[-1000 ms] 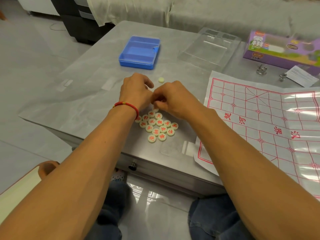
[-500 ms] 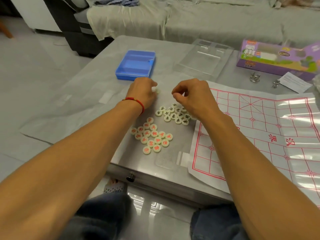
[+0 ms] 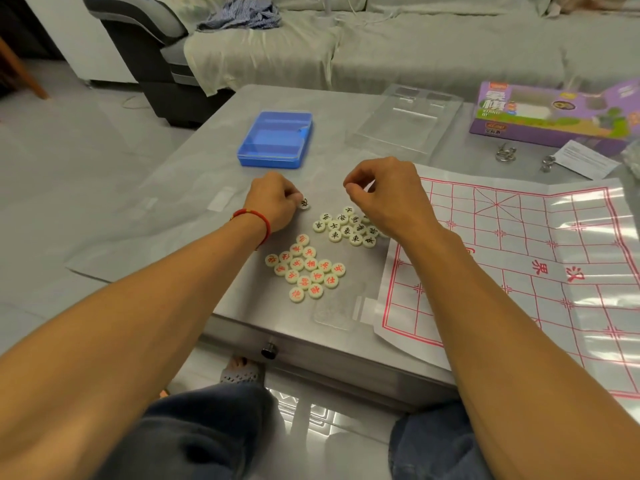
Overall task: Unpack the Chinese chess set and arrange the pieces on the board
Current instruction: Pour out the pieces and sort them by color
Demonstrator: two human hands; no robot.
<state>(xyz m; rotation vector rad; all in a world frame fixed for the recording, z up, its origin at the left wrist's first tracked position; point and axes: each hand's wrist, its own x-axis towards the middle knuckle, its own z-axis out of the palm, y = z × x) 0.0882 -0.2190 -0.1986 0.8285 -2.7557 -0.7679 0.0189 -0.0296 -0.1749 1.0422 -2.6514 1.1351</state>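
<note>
Two clusters of cream round chess pieces lie on the grey table: several red-lettered pieces nearer me and several black-lettered pieces behind them. My left hand, with a red cord at the wrist, pinches one black-lettered piece at its fingertips, just left of the black cluster. My right hand hovers over the black cluster's right side with curled fingers; nothing shows between them. The plastic board sheet with red grid lines lies to the right, bare of pieces.
A blue plastic case stands behind my left hand. A clear tray and a purple box sit at the back right, with metal ring puzzles and a leaflet. A small clear lid lies near the front edge.
My hands have parted from above the piles. The left hand reached to the stray piece behind and picked it up; the right hand lifted to the right. The camera tilted up.
</note>
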